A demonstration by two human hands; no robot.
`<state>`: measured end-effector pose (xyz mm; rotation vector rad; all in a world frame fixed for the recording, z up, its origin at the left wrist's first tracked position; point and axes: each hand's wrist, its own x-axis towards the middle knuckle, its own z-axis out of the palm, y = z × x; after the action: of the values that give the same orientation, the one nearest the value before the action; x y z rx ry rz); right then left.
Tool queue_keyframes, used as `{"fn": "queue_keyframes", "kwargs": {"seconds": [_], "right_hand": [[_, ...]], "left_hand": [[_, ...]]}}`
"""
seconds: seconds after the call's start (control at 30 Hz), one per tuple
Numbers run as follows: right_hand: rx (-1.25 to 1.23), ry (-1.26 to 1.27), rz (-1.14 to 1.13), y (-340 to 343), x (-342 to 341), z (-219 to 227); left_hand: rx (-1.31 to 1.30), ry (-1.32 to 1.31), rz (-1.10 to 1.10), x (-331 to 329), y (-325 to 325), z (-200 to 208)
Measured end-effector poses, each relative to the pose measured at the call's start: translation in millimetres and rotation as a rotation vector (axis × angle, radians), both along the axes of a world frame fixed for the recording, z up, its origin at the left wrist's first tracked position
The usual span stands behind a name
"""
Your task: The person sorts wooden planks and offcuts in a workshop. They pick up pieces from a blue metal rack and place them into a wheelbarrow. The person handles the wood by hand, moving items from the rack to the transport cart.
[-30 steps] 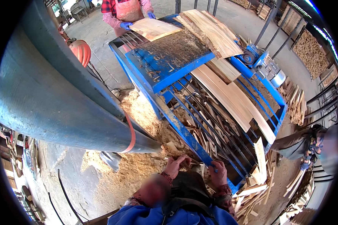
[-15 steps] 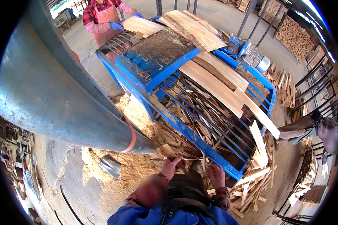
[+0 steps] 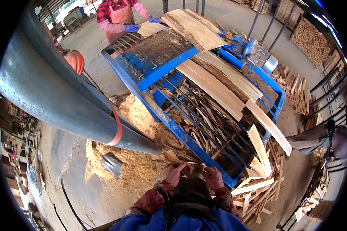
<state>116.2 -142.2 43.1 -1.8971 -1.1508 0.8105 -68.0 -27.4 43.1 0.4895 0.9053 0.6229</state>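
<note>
A blue rail [image 3: 189, 142] forms the near side of the blue machine, its long axis slanting from upper left to lower right so that the near corner points toward the person's right side. A thin pale strip [image 3: 197, 164] of wood lies nearly crosswise in the gap between the hands, its long axis running roughly left to right.

The rail passes beyond the fingertips of the left hand [image 3: 174, 174] and just ahead of the bent fingers of the right hand [image 3: 213, 178], close to the machine's corner. The strip sits right of the left fingertips and left of the right ones. The left thumb and forefinger reach to the right; I cannot tell whether they pinch anything. The right fingers are curled, and whether they touch the rail or the strip cannot be made out.

On the machine's bars, a long board [image 3: 212, 90] slants the same way as the rail, well apart from both hands. Loose offcuts [image 3: 254, 192] are heaped past the corner, right of the right hand.
</note>
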Motion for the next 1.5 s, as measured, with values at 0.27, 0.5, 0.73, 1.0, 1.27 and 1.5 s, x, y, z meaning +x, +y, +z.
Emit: {"fn": "queue_keyframes", "kwargs": {"seconds": [0.27,0.5,0.73,1.0,1.27,1.5], "right_hand": [[0.019,-0.001,0.111,-9.1,20.2,4.9],[0.024,-0.149,0.123,-19.4,10.5,5.8],[0.029,-0.086,-0.1,-21.3,-25.2,4.9],[0.059,-0.041,-0.254,-20.1,-4.3,55.6],[0.287,-0.224,-0.395,-29.4,154.4,138.8],[0.099,-0.687,-0.551,8.6,445.8,79.7]], "left_hand": [[-0.042,0.036,-0.018,20.7,-32.5,-2.9],[0.001,-0.022,-0.082,8.4,-23.0,3.4],[0.007,-0.03,-0.106,-29.7,-4.4,-9.6],[-0.055,-0.048,-0.102,-39.9,10.9,-7.3],[0.011,0.001,-0.097,13.2,2.6,1.5],[0.031,0.133,-0.056,68.4,-5.4,18.1]]}}
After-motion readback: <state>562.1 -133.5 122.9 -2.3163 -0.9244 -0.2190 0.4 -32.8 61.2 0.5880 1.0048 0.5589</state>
